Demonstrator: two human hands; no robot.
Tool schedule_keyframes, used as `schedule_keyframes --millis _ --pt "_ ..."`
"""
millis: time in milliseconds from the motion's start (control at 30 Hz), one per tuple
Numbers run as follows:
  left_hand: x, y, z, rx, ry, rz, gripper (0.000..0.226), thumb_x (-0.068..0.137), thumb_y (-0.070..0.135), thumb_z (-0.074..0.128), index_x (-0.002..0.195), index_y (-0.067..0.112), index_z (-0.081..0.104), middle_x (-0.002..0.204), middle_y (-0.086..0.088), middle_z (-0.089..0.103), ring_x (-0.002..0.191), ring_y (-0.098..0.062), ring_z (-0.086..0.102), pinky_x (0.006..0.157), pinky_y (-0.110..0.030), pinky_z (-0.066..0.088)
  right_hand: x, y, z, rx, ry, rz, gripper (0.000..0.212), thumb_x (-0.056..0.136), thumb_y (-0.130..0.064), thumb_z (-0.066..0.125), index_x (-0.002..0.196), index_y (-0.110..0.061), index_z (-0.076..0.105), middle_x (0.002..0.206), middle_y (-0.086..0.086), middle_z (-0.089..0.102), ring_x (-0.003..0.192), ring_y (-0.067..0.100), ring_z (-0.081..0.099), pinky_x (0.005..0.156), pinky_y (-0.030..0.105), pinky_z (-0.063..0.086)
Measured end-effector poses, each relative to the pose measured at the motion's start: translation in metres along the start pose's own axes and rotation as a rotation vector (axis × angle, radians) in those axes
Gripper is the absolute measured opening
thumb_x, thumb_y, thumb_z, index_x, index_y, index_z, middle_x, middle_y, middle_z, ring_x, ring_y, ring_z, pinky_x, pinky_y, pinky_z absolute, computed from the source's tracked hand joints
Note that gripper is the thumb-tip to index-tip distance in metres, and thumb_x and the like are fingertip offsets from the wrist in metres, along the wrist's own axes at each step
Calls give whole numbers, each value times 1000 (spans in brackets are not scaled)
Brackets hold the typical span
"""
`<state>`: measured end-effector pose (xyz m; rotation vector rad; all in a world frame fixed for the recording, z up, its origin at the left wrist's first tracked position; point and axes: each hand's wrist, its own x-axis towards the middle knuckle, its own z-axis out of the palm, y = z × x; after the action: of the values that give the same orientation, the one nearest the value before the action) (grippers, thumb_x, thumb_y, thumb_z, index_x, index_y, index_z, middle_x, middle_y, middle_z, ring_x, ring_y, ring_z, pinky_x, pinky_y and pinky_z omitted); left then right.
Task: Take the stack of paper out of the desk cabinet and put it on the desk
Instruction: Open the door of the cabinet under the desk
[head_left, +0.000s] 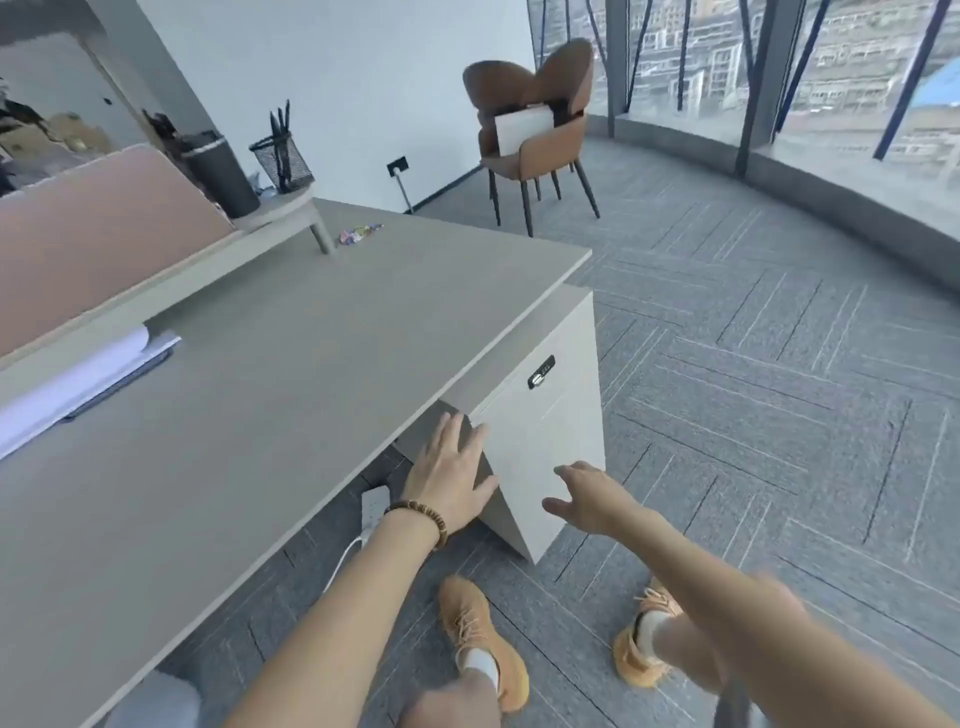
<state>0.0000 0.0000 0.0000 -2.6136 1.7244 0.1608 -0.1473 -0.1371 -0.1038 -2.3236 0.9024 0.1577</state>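
Pale cabinet door (540, 441) seemingly under left hand (452, 475)

The cabinet (540, 441) is blocked by its door (545, 457); open floor (753, 415) is left before it, and the near surface (234, 415) lies bare.

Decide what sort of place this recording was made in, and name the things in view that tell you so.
Most likely an office on an upper floor. A long desk stands over a lockable desk cabinet, a mesh pen holder sits on a raised shelf, and floor-to-ceiling windows look down on city buildings. The floor is grey carpet tile.
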Motion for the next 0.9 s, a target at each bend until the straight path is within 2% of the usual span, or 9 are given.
schedule_keyframes --millis 167,300,433,667,767,900 --pt "57 -8 31 117 19 36 69 90 34 63 149 23 28 163 -20 6 152 -34 1 119 -48 21 47 16 42 195 -15 108 72 96 -46 55 152 -6 35 148 18 46 133 35 50 106 44 45" --pt "95 -19 46 248 24 99 85 83 33 74 152 27 25 162 -25 -2 151 -40 -3 123 -52 12 83 12 76 348 5 149 76 96 -45 57 153 -6 28 150 21 43 133 37 50 105 44 45" --pt "119 -33 54 333 6 148 95 76 33 80 152 30 24 162 -25 -3 149 -46 -4 122 -53 5 108 2 103 487 18 163 89 95 -44 61 159 -7 12 160 19 30 142 36 42 110 43 39" --pt "134 -47 65 265 91 194 100 67 8 86 149 30 35 163 -21 11 149 -46 9 118 -52 11 143 -14 132 777 78 220 111 84 -44 74 161 -12 0 164 15 18 145 33 37 114 41 36" --pt "136 -48 67 237 108 192 105 64 7 87 150 32 33 163 -18 12 149 -43 7 118 -52 11 154 -20 140 842 144 275 119 80 -48 76 160 -13 -4 163 13 15 146 34 34 114 43 36" --pt "137 -49 71 238 123 176 112 62 12 89 153 33 27 164 -15 10 150 -43 7 119 -51 9 166 -25 144 857 316 311 123 73 -45 82 159 -16 -1 162 13 15 150 33 25 118 45 35"
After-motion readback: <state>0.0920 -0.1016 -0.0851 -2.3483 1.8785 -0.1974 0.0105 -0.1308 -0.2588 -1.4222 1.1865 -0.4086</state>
